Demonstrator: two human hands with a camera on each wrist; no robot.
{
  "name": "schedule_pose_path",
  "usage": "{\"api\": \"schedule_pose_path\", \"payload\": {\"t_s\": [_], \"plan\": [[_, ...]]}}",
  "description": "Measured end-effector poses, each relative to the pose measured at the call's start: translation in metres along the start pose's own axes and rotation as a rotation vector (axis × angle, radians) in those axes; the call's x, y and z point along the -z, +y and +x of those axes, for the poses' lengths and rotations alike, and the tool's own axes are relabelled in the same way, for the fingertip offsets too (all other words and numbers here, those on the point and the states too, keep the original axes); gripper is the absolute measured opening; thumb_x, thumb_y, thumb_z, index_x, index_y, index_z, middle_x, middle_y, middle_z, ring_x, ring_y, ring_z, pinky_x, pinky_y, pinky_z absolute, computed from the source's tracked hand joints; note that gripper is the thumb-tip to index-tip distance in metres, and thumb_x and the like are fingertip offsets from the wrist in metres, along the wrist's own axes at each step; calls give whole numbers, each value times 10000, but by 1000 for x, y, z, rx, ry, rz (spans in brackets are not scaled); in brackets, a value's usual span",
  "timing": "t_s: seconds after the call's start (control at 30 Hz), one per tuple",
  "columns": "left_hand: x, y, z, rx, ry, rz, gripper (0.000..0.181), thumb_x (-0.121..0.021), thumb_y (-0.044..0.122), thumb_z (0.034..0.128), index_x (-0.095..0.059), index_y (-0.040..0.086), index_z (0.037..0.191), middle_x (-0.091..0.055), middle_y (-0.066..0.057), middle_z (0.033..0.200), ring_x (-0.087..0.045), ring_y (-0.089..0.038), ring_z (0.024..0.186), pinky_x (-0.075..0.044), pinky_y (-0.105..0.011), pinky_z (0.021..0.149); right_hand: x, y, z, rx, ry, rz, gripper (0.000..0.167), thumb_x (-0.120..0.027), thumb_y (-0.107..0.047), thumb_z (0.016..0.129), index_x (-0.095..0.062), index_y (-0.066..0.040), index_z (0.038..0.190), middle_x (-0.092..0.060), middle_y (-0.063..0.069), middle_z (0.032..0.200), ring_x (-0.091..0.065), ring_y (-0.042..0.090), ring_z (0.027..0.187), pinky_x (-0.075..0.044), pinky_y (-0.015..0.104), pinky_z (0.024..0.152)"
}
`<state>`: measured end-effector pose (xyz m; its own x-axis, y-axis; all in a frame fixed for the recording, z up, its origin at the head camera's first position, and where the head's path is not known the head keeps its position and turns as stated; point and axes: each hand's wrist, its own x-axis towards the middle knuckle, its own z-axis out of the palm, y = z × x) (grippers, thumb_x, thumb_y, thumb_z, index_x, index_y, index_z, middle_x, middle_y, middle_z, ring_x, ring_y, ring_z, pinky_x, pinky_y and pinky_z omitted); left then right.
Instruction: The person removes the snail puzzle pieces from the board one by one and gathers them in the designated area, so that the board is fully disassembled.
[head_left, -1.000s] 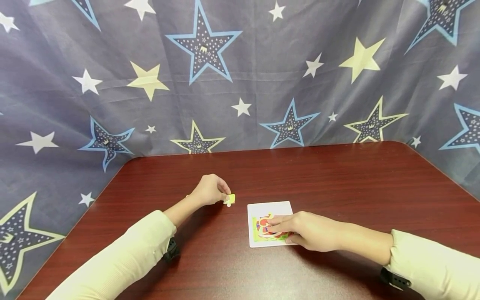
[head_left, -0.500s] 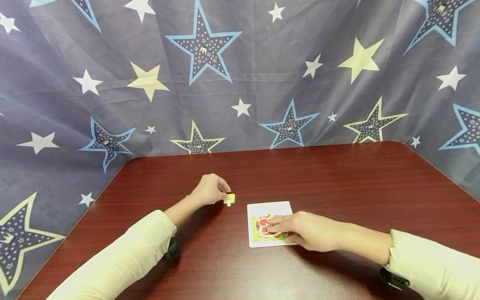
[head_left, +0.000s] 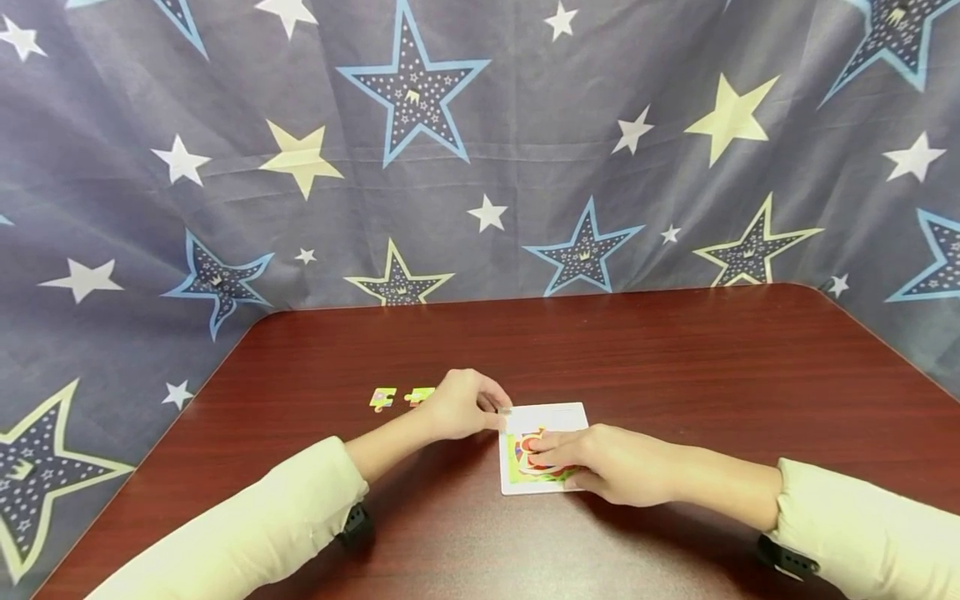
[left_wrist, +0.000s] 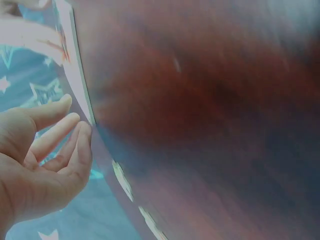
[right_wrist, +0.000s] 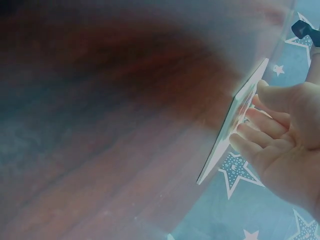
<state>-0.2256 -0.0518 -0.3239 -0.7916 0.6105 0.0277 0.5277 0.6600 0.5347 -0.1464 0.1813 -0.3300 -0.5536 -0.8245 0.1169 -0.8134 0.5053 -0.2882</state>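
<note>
A white-framed puzzle board [head_left: 543, 414] with a partly filled, colourful picture lies flat on the table. My left hand [head_left: 463, 406] is at its far left corner, with thumb and fingertips close together around a small puzzle piece [head_left: 506, 410], mostly hidden by the fingers. The left wrist view does not show this piece clearly. My right hand [head_left: 626, 462] rests on the board's right side, fingers stretched over the picture. In the right wrist view its fingertips touch the board [right_wrist: 235, 117] and the thumb lies by its edge.
Two loose puzzle pieces lie left of the left hand: one piece [head_left: 382, 398] farther out, another piece [head_left: 420, 396] partly behind the hand. Beyond the dark red wooden table [head_left: 637, 350] hangs a star-patterned cloth [head_left: 525, 125].
My left hand has moved right and slightly nearer, from the spot where the yellow puzzle piece lay to the board's corner. That spot no longer shows the piece. My right hand has stayed put.
</note>
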Motion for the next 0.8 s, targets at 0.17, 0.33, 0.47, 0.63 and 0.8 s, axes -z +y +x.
{"api": "schedule_pose_path", "payload": {"t_s": [0.17,0.33,0.47,0.63,0.8], "plan": [[-9,13,-3,-84,-55,-6,136,-759,87,796,-745,65,930,-759,-41,861,-693,-109,770,-501,-151,649,-1,-4,-3,-5,-20,-6,431,-649,-83,894,-591,-122,1320,-592,14,1369,-588,176,1238,-507,353,983],[-16,18,-3,-114,-70,2,117,-750,52,794,-747,50,911,-752,-53,851,-677,-133,757,-507,-165,655,-3,-7,-5,15,-34,2,433,-641,-71,898,-585,-118,1325,-604,19,1353,-596,167,1225,-515,333,972],[-19,21,-1,-112,-78,14,88,-747,38,790,-743,57,876,-736,-48,806,-640,-113,730,-496,-176,651,-3,-7,-6,39,-35,-4,448,-647,-49,887,-580,-99,1327,-597,35,1361,-574,174,1256,-499,344,998],[-22,24,2,-72,-69,-1,47,-751,35,786,-712,59,794,-705,-36,749,-577,-68,679,-471,-160,626,-4,-6,-6,37,-52,-15,457,-646,-46,886,-568,-81,1335,-589,43,1368,-564,169,1267,-492,340,1006],[-24,27,6,-1,-63,4,78,-753,57,791,-691,75,747,-677,-25,705,-526,-58,638,-428,-148,569,-3,-6,-5,45,-57,-21,448,-645,-55,887,-572,-70,1329,-597,49,1358,-572,151,1254,-499,325,996]]}}
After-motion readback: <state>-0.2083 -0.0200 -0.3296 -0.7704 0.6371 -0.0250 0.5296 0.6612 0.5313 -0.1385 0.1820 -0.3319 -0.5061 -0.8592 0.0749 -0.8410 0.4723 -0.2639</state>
